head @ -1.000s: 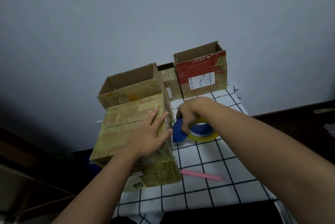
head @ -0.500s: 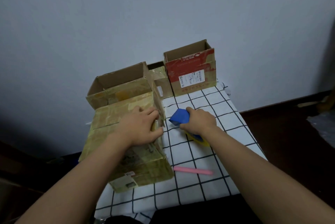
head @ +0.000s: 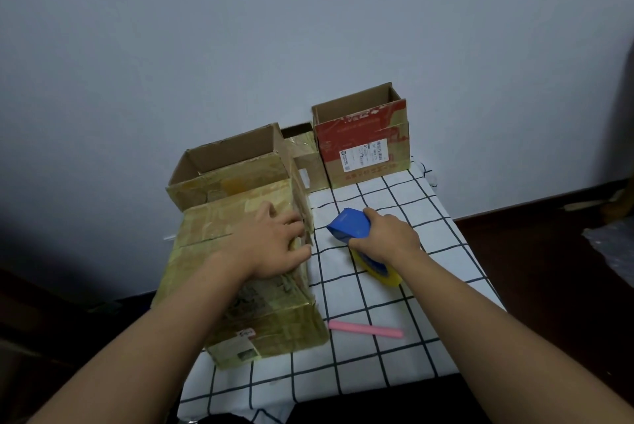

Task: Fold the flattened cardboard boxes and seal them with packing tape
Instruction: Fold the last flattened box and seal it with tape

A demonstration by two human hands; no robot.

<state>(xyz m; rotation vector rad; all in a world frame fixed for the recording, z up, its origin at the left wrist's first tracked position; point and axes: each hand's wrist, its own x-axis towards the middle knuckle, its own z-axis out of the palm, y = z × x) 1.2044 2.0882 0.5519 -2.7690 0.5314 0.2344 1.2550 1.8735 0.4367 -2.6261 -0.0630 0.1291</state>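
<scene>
**Pressing a taped box while the other hand grips the tape dispenser**

Pressing down on the closed cardboard box (head: 240, 272), the left hand (head: 271, 245) lies on its top near the right edge, and the fingertips bend over that edge. This box stands left of centre in the frame on the checked tablecloth (head: 411, 320). Its long axis runs from the lower edge of the frame toward the wall, and its surface is covered with shiny yellowish tape. A small label sits on its near face, but the writing is too small to read.

The right hand (head: 384, 241) grips the tape dispenser (head: 353, 228) at the centre of the frame. The blue head points to the upper left, toward the box, and the yellow tape roll (head: 380, 272) sticks out at the lower right of the hand.

Behind, an open brown box (head: 233, 169) stands against the closed one. At the upper right of the cloth stands an open red box (head: 363, 142) with a white shipping label; its print cannot be read. A pink stick (head: 365, 329) lies flat near the lower centre.
</scene>
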